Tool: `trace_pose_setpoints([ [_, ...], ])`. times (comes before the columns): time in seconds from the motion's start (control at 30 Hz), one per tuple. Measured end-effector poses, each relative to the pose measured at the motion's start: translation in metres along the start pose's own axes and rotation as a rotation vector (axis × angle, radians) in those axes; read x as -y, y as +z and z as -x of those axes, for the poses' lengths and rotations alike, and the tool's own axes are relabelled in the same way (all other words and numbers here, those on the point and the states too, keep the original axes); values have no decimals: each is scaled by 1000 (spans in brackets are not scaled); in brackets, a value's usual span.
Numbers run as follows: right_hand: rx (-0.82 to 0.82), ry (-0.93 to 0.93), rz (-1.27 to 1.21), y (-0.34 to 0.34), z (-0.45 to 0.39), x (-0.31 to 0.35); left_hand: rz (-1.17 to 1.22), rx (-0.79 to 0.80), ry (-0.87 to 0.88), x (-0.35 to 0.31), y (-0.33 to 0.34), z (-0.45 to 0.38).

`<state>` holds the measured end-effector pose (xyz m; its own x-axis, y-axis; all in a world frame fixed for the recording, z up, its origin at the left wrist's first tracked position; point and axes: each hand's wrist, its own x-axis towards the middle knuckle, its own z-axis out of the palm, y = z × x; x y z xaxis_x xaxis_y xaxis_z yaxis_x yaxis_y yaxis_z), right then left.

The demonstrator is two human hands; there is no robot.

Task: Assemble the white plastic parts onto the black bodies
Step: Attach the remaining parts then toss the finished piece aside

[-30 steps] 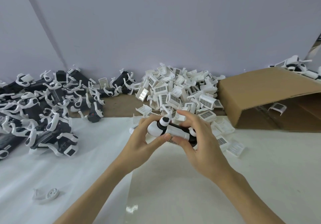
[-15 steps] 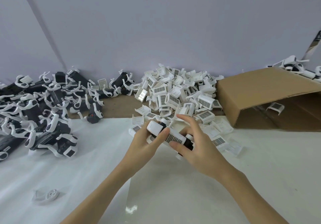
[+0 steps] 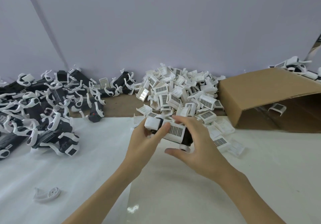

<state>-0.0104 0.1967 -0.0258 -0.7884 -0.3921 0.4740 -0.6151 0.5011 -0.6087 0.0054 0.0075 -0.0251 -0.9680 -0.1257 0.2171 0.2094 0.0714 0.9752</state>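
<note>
- Rotation is finishing: the black body (image 3: 186,136), which a second ago was showing its rounded white end toward the camera, is now lying with the grilled white cover (image 3: 175,130) facing up, held just above the tabletop (image 3: 260,180) in front of the pile of loose white parts (image 3: 180,93).
- Left hand (image 3: 147,140) is keeping its grip clamped on the left end, with the thumb pressing on the cover's near edge beside the white block (image 3: 152,123).
- Right hand (image 3: 194,142) is loosening: half a second ago it was wrapped on the body, and now its fingers are spreading, the fingertips touching the cover's far edge and the thumb hanging apart below.
- Judging by this, the cover is seating on the body, and the right hand is probably freeing itself to press it home or to reach for another piece.
- Assembled units (image 3: 43,112) are piling up on the left, and a cardboard box (image 3: 260,91) is lying on its side at the right.
</note>
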Motion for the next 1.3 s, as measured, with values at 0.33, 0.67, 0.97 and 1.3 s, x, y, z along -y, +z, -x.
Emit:
trace_pose_setpoints([
  [0.33,48,65,-375,-7,1,-13,-78,223,28,-4,-14,-2],
  [0.67,-147,-77,74,11,1,-6,-294,-181,207,-7,9,12],
  [0.97,-20,34,-206,12,2,-17,-541,-42,641,1,10,12],
  [1.3,-107,-56,30,10,-1,-23,-319,8,374,-6,9,11],
])
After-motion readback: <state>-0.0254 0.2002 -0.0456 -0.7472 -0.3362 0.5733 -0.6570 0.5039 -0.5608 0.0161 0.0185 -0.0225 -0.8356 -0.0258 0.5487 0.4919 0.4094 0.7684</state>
